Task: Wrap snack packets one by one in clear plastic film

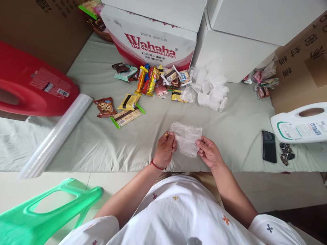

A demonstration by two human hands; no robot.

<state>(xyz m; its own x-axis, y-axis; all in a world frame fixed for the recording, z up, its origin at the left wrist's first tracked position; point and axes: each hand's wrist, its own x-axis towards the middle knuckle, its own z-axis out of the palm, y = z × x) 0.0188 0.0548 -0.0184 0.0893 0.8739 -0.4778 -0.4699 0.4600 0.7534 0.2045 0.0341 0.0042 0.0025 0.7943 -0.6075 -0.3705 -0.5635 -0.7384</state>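
Between my two hands a small clear plastic bag [188, 139] is held spread out above the cloth's front part. My left hand [165, 147] pinches its left edge between thumb and curled fingers. On the opposite edge, the thumb and fingers of my right hand [208, 149] are closed. The bag looks wrinkled and flat. Beyond it lies a heap of crumpled clear plastic bags [212, 86]. Left of that heap are several wrapped snacks, among them a yellow-wrapped bar [153, 81]. Nearer on the left lie a cookie packet [105, 107], a yellow packet [129, 102] and a green-ended bar [126, 117].
A Wahaha water carton [155, 44] and a white box [224, 51] stand at the back. A plastic film roll [57, 136] and red jug [38, 81] are left. A phone [269, 147], keys [286, 153] and white bottle [301, 122] lie right. A green stool [51, 212] stands below.
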